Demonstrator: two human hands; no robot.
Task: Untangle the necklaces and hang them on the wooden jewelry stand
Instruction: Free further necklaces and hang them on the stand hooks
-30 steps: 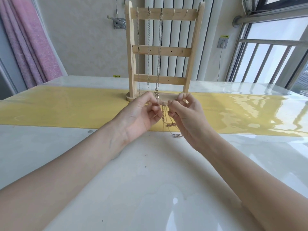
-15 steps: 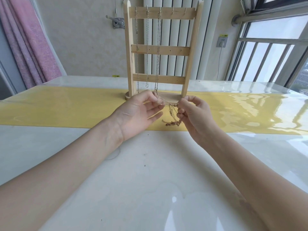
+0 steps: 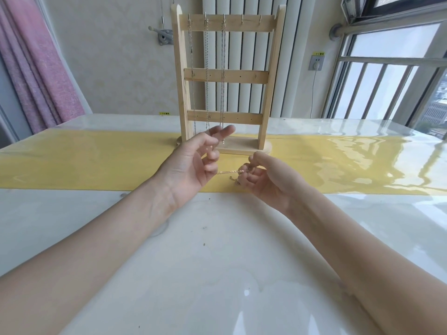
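Observation:
The wooden jewelry stand [image 3: 244,77] stands upright on the yellow runner, straight ahead. Three silver necklaces [image 3: 223,68] hang from hooks on the left part of its top bar. In front of its base, a thin gold necklace [image 3: 228,172] stretches taut between my hands. My right hand [image 3: 271,180] pinches a bunched part of it, with a short end dangling below. My left hand [image 3: 191,165] has its upper fingers spread, near the hanging chains. Its lower fingers are curled where the gold chain reaches them.
A yellow runner [image 3: 96,160] crosses the glossy white table [image 3: 217,250] from left to right. A pink curtain [image 3: 36,68] hangs at the far left, a barred window [image 3: 387,81] at the right. A radiator stands behind the stand.
My hands have moved apart, so the gold necklace now runs taut between them instead of hanging in a tangled bunch. My left hand's upper fingers have spread open.

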